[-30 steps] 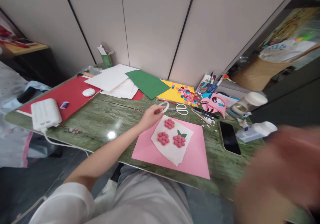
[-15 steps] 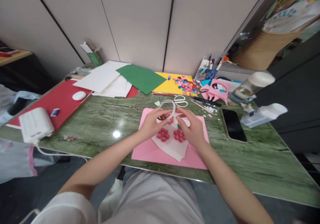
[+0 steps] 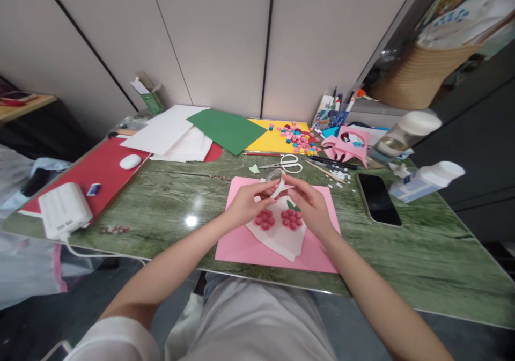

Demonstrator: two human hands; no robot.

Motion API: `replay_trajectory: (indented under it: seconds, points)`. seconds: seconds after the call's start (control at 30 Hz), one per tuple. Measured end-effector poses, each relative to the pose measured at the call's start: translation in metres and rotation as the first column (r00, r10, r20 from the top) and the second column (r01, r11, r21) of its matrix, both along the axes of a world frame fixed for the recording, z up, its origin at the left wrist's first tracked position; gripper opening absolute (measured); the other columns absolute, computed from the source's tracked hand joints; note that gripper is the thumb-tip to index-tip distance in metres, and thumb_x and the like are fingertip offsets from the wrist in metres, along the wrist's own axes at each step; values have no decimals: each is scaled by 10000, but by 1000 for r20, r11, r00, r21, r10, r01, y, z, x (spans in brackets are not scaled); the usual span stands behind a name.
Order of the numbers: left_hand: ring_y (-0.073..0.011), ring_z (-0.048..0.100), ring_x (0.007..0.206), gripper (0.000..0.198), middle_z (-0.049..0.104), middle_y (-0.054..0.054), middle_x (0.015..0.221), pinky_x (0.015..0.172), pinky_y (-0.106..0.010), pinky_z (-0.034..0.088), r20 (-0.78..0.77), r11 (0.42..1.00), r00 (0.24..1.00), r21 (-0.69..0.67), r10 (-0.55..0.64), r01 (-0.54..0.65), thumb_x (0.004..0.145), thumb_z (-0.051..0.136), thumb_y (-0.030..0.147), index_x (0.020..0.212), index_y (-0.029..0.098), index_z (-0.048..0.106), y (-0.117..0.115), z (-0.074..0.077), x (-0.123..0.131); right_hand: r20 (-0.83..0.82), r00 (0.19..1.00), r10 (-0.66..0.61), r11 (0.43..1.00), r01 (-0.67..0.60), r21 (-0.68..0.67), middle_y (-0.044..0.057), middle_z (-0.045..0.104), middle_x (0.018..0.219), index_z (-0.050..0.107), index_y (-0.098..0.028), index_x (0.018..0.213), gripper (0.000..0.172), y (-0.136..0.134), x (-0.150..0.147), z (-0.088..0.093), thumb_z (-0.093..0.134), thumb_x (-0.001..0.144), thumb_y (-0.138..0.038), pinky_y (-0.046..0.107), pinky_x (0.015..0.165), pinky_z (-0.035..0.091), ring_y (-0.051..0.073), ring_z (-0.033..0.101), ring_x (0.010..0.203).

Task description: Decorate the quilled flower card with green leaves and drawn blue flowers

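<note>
Both hands meet over a pink paper sheet point(image 3: 241, 243) on the green table point(image 3: 169, 200). My left hand point(image 3: 247, 203) and my right hand point(image 3: 308, 203) pinch a white tape roll point(image 3: 277, 184) between them, held just above the sheet. Under the hands lies a white cut-out point(image 3: 281, 237) with clusters of red beads point(image 3: 263, 219) and a small green leaf. White scissors point(image 3: 287, 162) lie just beyond the hands.
Sheets of white, green point(image 3: 227, 127), yellow and red point(image 3: 100, 168) paper cover the far left. A white power bank point(image 3: 64, 208), a mouse point(image 3: 130, 161), loose coloured beads point(image 3: 298, 135), a black phone point(image 3: 378, 192) and bottles point(image 3: 426, 178) stand around.
My right hand came in from the blurred near right to join the left on the tape roll. Both hands drew the roll closer over the pink sheet.
</note>
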State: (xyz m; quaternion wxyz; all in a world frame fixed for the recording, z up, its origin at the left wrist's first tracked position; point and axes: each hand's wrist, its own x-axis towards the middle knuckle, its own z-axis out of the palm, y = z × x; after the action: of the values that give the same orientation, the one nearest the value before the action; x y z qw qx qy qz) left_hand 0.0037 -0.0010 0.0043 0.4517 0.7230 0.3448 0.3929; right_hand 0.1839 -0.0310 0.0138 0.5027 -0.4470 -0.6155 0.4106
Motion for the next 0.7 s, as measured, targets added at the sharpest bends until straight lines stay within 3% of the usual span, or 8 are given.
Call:
replay_trajectory:
  seconds: [0.1,0.23,0.4,0.7]
  points:
    - [-126,619,743,467,696,-28,846,736,-251,495,24,997,997,-14,75,-74,717,658,173,1179,194,591,-1,0,2,-80,996,28,999,-29,-14,43,641,1037,627,-252,1034,231,2,1,0,548,826,-314,352,800,488,188,635,874]
    - [-136,644,721,465,716,-15,814,723,-249,503,2,988,989,28,151,-151,680,702,187,1137,198,619,-1,0,3,-57,998,25,999,-24,23,51,614,1087,681,-242,905,164,3,3,1,554,818,-300,380,906,438,206,577,1021]
    - [-146,660,738,441,723,-20,835,715,-247,505,-34,980,982,73,187,-184,683,703,177,1117,199,629,-2,3,2,20,999,25,998,-26,52,53,615,1069,703,-255,904,180,1,2,3,543,824,-278,384,954,391,199,544,1059]
    - [-147,666,743,421,723,-26,850,718,-245,508,-40,978,983,117,179,-173,700,695,180,1116,191,629,-3,1,3,14,999,37,999,-38,35,50,595,1030,707,-255,884,170,4,3,-3,556,806,-266,382,941,398,201,542,1035]
